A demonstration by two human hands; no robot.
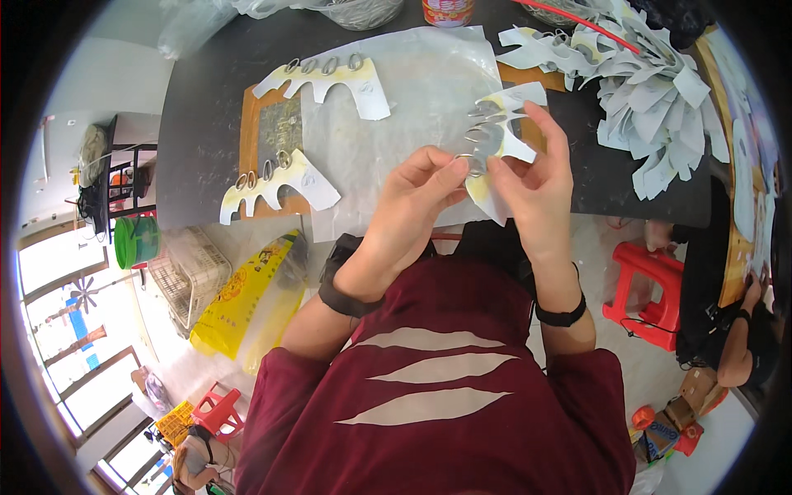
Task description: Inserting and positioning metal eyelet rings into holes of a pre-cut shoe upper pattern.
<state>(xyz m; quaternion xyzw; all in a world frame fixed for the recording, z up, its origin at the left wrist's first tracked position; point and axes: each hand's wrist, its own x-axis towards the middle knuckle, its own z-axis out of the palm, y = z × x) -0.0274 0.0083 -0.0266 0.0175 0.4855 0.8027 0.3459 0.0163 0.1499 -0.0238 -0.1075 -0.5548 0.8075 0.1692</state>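
In my right hand (540, 186) is a white cut-out piece (518, 148) with a scalloped edge and yellowish patches, gripped between thumb and fingers above the table's near edge. Several oval metal rings line its scalloped side. My left hand (421, 190) pinches a metal ring (469, 157) at the lower end of that piece; its fingertips almost meet my right thumb. Two similar white pieces with rings lie to the left, one farther off (342, 82) and one nearer (290, 183). Beneath them is a translucent sheet (396, 91) over a brown board (250, 124).
A large heap of white cut-outs (648, 107) covers the dark table's (198, 124) right side. At the far edge stand a bowl of metal rings (360, 10) and a red tub (448, 11). Red stools (648, 289), a crate (194, 264) and a yellow bag (243, 297) are below. Other people sit nearby.
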